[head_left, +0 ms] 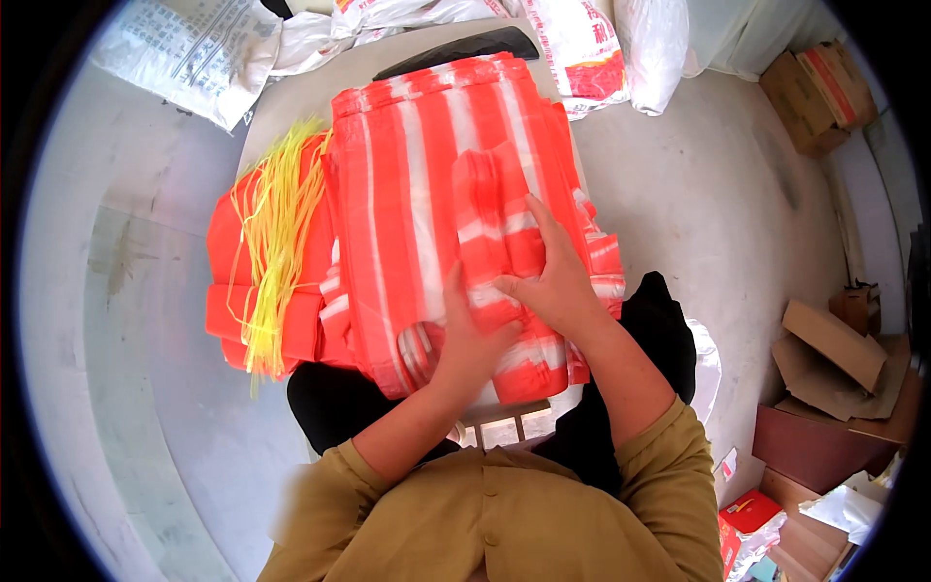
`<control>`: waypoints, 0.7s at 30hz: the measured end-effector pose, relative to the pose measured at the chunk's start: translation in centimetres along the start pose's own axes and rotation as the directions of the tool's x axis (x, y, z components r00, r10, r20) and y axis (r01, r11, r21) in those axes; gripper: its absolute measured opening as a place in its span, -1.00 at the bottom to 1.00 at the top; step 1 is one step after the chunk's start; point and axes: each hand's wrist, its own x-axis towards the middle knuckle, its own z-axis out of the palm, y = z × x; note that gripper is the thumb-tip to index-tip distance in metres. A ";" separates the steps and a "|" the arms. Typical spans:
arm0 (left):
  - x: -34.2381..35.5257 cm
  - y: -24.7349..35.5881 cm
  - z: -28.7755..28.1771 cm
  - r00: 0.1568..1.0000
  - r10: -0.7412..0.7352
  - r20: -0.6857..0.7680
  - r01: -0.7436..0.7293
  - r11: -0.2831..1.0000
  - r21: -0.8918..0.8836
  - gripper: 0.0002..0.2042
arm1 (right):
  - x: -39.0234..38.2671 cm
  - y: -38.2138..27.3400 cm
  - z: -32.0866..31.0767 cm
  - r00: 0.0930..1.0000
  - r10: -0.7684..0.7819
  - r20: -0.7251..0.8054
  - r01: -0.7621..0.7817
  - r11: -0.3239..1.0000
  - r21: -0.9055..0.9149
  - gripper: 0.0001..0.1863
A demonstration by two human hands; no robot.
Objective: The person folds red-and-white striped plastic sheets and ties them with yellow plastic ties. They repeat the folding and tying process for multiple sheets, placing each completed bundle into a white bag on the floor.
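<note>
A stack of red-and-white striped plastic bags [383,213] lies flat on a chair-like seat before me. On its right half rests a narrower folded bundle of striped plastic bags [480,194], running lengthwise toward me. My left hand [473,335] grips the bundle's near left side, thumb across the top. From the right, my right hand [558,276] holds it with the thumb on top and the forefinger stretched along the edge. Some fingertips are hidden by the plastic. Left of the stack, a bunch of yellow plastic strips [276,262] lies over folded red bags [223,242].
White printed sacks [189,58] lie at the back left, others [582,48] at the back right. Cardboard boxes stand at the far right [810,92], and an opened carton [834,359] sits nearer. A red box [752,512] is at the lower right. My knees flank the seat.
</note>
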 end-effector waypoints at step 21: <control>-4.8 -2.5 -1.4 0.957 0.164 0.238 -0.193 0.976 0.104 -0.21 | 0.8 0.8 1.1 0.998 -0.051 0.044 0.056 0.993 -0.102 0.03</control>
